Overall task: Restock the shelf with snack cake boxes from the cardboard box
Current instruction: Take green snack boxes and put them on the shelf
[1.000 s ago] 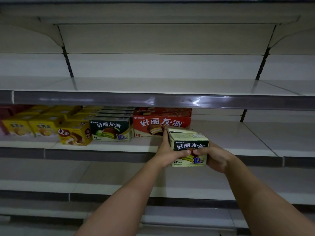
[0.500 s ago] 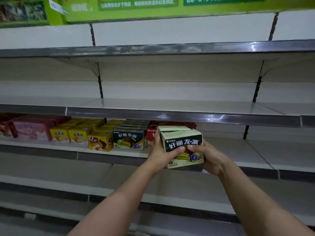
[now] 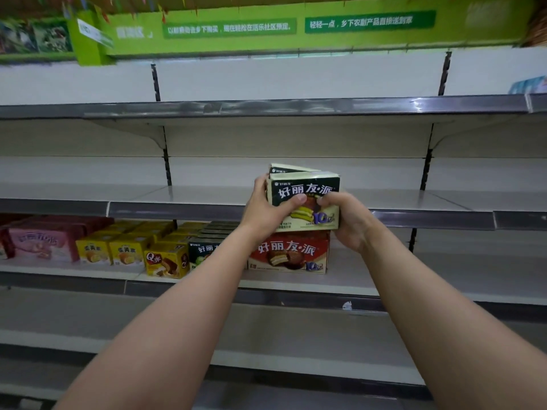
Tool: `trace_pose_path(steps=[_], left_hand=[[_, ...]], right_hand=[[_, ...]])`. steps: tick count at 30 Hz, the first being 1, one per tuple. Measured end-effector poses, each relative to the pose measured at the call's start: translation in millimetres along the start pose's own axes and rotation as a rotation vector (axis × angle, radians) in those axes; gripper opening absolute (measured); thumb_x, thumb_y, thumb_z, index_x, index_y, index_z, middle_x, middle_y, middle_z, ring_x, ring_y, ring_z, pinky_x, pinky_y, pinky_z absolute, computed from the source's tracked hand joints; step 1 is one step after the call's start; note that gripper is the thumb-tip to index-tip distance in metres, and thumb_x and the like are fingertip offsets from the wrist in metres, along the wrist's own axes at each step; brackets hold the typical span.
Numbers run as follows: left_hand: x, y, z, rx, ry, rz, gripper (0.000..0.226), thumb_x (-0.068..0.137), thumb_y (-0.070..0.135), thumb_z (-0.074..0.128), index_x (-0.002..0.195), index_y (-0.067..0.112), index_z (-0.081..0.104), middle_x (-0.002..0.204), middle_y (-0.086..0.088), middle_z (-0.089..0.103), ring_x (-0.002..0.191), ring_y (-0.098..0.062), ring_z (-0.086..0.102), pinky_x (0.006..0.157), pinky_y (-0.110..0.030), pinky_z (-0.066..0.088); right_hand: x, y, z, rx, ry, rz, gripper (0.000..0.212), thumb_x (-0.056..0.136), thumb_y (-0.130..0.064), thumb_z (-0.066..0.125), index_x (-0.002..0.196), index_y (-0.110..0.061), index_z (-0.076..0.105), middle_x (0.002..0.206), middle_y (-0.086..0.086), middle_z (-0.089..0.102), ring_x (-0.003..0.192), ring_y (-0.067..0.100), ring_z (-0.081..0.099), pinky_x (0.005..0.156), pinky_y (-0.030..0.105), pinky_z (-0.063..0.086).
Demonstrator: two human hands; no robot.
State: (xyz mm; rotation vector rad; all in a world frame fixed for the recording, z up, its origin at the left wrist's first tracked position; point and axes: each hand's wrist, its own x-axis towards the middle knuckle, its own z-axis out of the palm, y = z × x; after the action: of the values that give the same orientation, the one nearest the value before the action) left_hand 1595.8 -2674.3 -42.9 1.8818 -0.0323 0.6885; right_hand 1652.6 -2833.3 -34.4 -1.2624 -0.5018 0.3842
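Note:
Both hands hold a stack of cream-and-black snack cake boxes [image 3: 307, 189] with a banana picture, at least two, up in front of the edge of a bare shelf [image 3: 183, 194]. My left hand [image 3: 266, 211] grips the stack's left side, thumb across the front. My right hand [image 3: 349, 220] grips the right side and bottom. On the shelf below stand a red snack cake box [image 3: 288, 253], a dark green-labelled box [image 3: 204, 251], a yellow Q box [image 3: 167, 263] and yellow boxes [image 3: 111, 253]. The cardboard box is out of view.
A pink box [image 3: 38, 244] stands at the far left of the stocked shelf [image 3: 444, 279]. Bare shelves run above and below. A green banner [image 3: 266, 28] with white lettering spans the top. A pale blue package [image 3: 529, 84] shows at the upper right edge.
The boxes and both hands have risen from the stocked shelf's level to the edge of the shelf above. My view has tilted upward, bringing the green banner into sight.

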Motion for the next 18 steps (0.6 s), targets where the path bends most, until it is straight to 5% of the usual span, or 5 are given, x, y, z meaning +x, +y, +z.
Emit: trace_pose_path(steps=[8,15,18], left_hand=[[64,-26,-7,-0.001,-0.037,-0.068,0.055,0.074,0.048,0.075,0.119,0.037,0.046,0.115,0.005,0.063,0.110,-0.021,0.060,0.098,-0.045,0.048],[106,-49,-3,-0.008,-0.087,-0.097,0.052,0.080,0.038,0.073,0.123,0.027,0.046,0.114,0.002,0.062,0.110,-0.022,0.061,0.099,-0.045,0.048],[120,-59,0,0.019,-0.109,-0.078,0.057,0.080,0.031,0.075,0.129,0.023,0.046,0.118,0.000,0.062,0.113,-0.022,0.059,0.100,-0.043,0.047]], right_hand=[[53,-10,3,-0.229,0.147,0.034,0.035,0.091,-0.008,0.057,0.125,-0.011,0.047,0.108,0.014,0.066,0.085,0.023,0.067,0.066,0.034,0.054],[103,2,4,-0.286,0.265,0.058,0.044,0.091,-0.009,0.058,0.130,-0.012,0.038,0.114,0.017,0.062,0.098,0.032,0.065,0.078,0.046,0.056],[117,7,3,-0.310,0.318,0.053,0.040,0.090,-0.003,0.057,0.126,-0.009,0.039,0.112,0.018,0.061,0.094,0.031,0.065,0.068,0.039,0.055]])
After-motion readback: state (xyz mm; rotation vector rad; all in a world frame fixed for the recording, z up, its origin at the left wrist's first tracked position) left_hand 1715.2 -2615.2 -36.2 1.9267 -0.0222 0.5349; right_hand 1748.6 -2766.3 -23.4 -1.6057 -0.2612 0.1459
